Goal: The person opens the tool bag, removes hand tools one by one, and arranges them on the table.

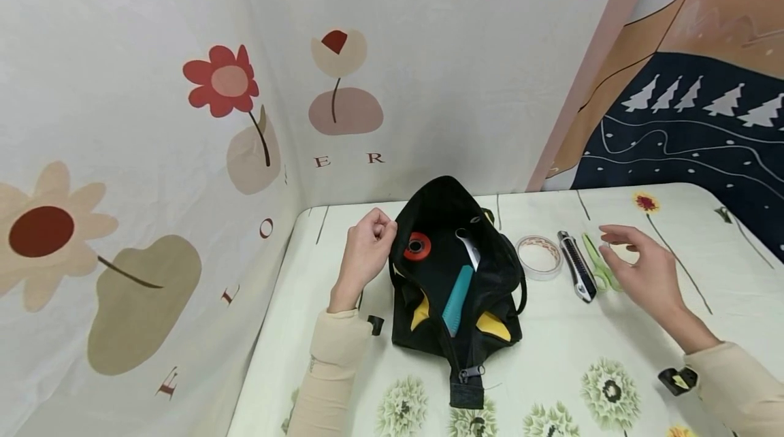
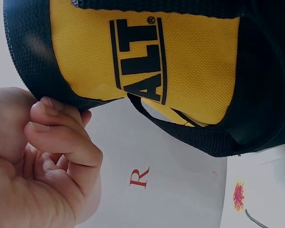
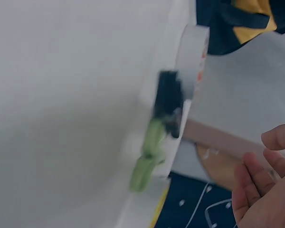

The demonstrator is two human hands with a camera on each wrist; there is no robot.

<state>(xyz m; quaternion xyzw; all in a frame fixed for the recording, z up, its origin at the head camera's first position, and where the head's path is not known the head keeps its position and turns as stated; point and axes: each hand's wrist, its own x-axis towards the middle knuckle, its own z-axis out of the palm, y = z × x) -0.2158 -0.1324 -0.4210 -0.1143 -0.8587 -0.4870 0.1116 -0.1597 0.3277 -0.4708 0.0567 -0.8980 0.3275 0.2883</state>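
Note:
A black-and-yellow fabric tool bag (image 1: 404, 321) stands with its zipped mouth spread wide. My left hand (image 1: 367, 246) pinches the left edge of that mouth between thumb and curled fingers; the left wrist view shows the grip at the bag's (image 2: 190, 61) black trim. Inside lie a red ring-shaped roll (image 1: 408, 253), a teal-handled item (image 1: 457, 301) and a shiny metal piece (image 1: 469, 246), their kinds unclear. Fingers loosely bent and holding nothing, my right hand (image 1: 646, 273) hovers beside light-green scissors (image 1: 597, 263), which appear blurred in the right wrist view.
Right of the bag lie a clear tape roll (image 1: 542, 274) and a black utility knife (image 1: 577, 267), between bag and scissors. The flower-patterned tablecloth (image 1: 643, 328) meets printed fabric walls at the left and back.

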